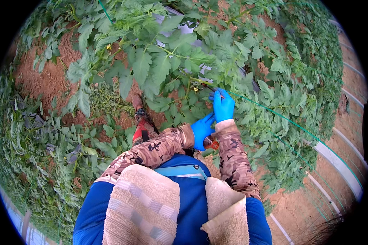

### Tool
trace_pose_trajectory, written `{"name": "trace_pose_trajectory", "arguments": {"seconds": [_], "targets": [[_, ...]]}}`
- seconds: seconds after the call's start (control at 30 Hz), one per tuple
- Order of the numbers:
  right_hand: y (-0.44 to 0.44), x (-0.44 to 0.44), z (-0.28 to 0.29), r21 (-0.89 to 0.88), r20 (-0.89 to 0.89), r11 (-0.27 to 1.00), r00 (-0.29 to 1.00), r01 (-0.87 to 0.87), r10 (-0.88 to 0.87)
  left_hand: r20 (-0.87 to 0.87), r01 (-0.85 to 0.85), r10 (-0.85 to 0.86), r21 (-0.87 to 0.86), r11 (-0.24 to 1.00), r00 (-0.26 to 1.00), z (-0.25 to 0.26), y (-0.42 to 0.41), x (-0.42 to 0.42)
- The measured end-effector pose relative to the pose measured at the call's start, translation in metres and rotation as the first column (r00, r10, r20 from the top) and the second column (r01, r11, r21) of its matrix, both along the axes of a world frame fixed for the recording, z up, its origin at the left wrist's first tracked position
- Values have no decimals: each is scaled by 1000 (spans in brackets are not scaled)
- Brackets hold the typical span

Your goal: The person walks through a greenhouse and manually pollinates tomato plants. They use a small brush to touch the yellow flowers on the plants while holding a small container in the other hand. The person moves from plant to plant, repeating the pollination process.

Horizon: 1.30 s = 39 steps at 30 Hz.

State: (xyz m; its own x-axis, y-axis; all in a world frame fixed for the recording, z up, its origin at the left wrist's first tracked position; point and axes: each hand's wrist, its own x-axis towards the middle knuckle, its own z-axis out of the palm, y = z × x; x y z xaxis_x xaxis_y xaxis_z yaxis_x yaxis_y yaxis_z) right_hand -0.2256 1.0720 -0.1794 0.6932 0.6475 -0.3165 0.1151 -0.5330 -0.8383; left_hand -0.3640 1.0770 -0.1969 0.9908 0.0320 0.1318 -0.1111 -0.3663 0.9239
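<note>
My right hand (pixel 223 104), in a blue glove, pinches a thin, dark-tipped tool (pixel 211 88) that reaches towards a tomato plant's stem. Close to its tip are yellow tomato flowers (pixel 196 89). Just below and to the left, my left hand (pixel 202 130), also gloved in blue, is closed around a small clear container with an orange-red rim (pixel 213 144); the hand covers much of it. The left fingers point up to the right, near the right wrist. Tomato leaves (pixel 161 69) spread in front of both hands.
A green string (pixel 282 115) runs from near my right hand down to the right. Dense tomato plants (pixel 37 159) stand on both sides over reddish soil (pixel 46 81). Pale strips (pixel 337 165) cross the ground at right. A booted foot (pixel 137 102) stands on the soil among leaves.
</note>
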Motion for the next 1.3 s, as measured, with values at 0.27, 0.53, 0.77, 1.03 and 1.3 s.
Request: {"name": "trace_pose_trajectory", "arguments": {"seconds": [0.27,0.53,0.77,1.03,1.3], "targets": [[4,-1,36,-11,-145,999,988,49,-50,-23,-12,12,7,1000,1000,-4,1,-1],[-1,-1,53,25,-190,995,977,-95,98,-52,-7,5,-42,999,999,6,9,-1],[1,6,22,-74,-115,984,981,-163,154,-3,-47,47,-23,999,999,6,8,-2],[-5,24,39,18,-258,999,966,-27,30,-27,-66,65,-37,997,998,11,14,-5],[1,7,115,-3,-201,979,960,-203,198,-16,-151,151,-34,988,988,31,42,-27]]}}
